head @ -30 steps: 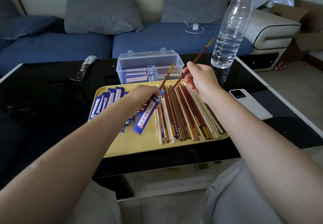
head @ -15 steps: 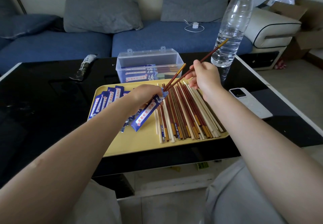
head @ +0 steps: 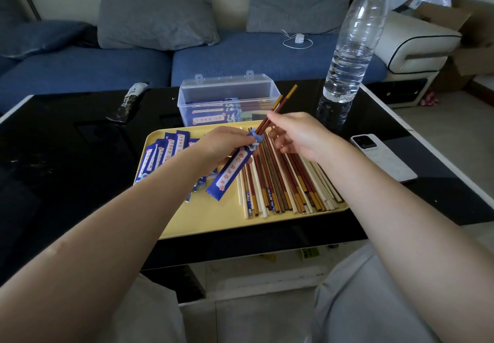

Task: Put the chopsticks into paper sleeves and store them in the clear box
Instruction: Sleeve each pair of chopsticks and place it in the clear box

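2 red chopsticks going into a blue paper sleeve, above the yellow tray.

My left hand [head: 223,146] grips the paper sleeve [head: 232,172] near its open top, fingers curled round it, so the sleeve slants down toward me over the tray [head: 203,217]. My right hand [head: 295,136] pinches the pair of red chopsticks [head: 278,108] between thumb and forefinger, the other fingers loosely spread; their lower ends sit in the sleeve's mouth right beside my left fingertips, and their yellow tips point up and away. The loose chopsticks [head: 283,182] lie in a row on the tray under my right hand, spare sleeves [head: 165,150] fan out at its left, and the clear box [head: 227,94] stands open just behind the tray, holding filled sleeves.
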Available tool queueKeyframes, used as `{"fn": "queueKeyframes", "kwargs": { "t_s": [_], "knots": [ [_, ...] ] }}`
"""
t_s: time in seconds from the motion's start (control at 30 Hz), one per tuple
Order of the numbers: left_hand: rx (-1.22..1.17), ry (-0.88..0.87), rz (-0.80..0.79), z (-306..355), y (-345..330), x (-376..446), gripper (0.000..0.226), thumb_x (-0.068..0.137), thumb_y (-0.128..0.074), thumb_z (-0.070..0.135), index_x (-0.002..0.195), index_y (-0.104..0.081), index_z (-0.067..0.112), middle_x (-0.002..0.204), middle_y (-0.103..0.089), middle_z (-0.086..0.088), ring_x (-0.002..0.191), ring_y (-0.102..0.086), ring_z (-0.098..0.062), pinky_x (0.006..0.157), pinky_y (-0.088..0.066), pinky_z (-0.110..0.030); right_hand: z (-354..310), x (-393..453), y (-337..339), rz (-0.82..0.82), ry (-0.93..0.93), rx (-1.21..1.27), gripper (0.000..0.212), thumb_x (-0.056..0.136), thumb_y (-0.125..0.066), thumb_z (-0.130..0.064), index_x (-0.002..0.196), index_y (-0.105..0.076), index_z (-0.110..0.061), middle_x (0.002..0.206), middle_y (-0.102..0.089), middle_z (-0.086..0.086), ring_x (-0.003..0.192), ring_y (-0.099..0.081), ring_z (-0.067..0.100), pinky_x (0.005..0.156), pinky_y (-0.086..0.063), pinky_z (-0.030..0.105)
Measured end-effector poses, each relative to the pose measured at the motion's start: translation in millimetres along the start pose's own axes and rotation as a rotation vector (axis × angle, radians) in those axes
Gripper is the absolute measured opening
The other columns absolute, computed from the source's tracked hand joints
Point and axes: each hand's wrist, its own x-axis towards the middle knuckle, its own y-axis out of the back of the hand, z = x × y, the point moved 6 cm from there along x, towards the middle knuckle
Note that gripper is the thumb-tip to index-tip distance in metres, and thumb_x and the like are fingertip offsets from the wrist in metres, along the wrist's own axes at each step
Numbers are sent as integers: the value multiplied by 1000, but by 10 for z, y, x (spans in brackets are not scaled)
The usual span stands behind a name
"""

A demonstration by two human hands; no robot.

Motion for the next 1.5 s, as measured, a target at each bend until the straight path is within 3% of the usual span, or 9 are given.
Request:
{"fn": "queueKeyframes", "kwargs": {
  "t_s": [0.1, 0.4, 0.47, 0.6, 0.73, 0.83, 1.03, 1.17, 1.5],
  "knots": [
    [-5, 0, -17, -1, -4, -9, 23, 94, -65, 34, 108, -68, 16, 99, -75, -7, 89, -74, -20, 80, -59, -32, 2, 38, 114, 114, 46, 117, 22, 100, -62, -31, 104, -72, -11, 78, -66, 2, 59, -56, 11, 52, -46, 23],
    [-12, -46, 43, 44, 12, 12, 15, 98, -60, 30, 104, -68, 18, 88, -74, -4, 70, -73, -11, 66, -58, -25, 11, -53, -85, -11, 13, 14, 22, 95, -69, -32, 106, -74, -13, 80, -68, 1, 61, -59, 10, 58, -50, 23],
    [29, -57, 47, 81, 34, -2, 14, 99, -59, 27, 104, -68, 18, 84, -73, -2, 63, -71, -9, 57, -55, -20, -14, -34, -27, 66, 26, 79, 26, 96, -66, -36, 107, -71, -13, 82, -70, 3, 61, -62, 10, 58, -53, 24],
    [259, -97, 17, 191, 31, -10, 22, 99, -57, 27, 103, -69, 9, 92, -69, -9, 76, -66, -18, 76, -58, -32, -78, -1, 188, 246, 61, 197, 25, 101, -59, -31, 109, -67, -9, 72, -62, 2, 55, -57, 9, 55, -49, 24],
    [323, -119, 95, 312, 147, 20, 19, 96, -55, 16, 92, -70, 5, 76, -63, -6, 61, -59, -14, 53, -51, -20, -83, -26, 201, 201, 28, 347, 25, 102, -59, -28, 103, -69, -5, 72, -61, 3, 59, -57, 11, 58, -49, 24],
    [397, -104, 201, 277, 332, 98, 23, 90, -49, 15, 74, -64, 10, 68, -63, -6, 66, -57, -22, 64, -49, -31, -105, 20, 113, 109, 2, 625, 18, 100, -61, -19, 102, -69, -3, 88, -69, 9, 74, -68, 16, 72, -60, 28],
    [825, -244, 524, 304, 586, 147, 37, 99, -43, 35, 131, -59, 23, 131, -60, -4, 123, -50, -25, 107, -31, -41, -185, 205, 68, 97, 13, 738, 11, 99, -60, -5, 104, -67, 1, 98, -68, 15, 84, -70, 19, 78, -61, 29],
    [790, -344, 754, 260, 811, 153, 53, 97, -50, 32, 146, -40, 16, 147, -44, -6, 137, -36, -26, 115, -24, -41, -258, 527, 302, 237, 7, 836, 8, 99, -59, -4, 100, -65, 2, 99, -66, 17, 85, -69, 20, 71, -60, 26],
    [1099, -84, 445, -203, 726, 485, 79, 94, -58, 37, 157, -13, 23, 167, 1, -7, 153, 2, -29, 120, -17, -51, -262, 1054, 153, 348, -132, 689, 14, 95, -66, -3, 107, -63, 5, 96, -69, 19, 81, -73, 22, 63, -61, 28]
  ]
}}
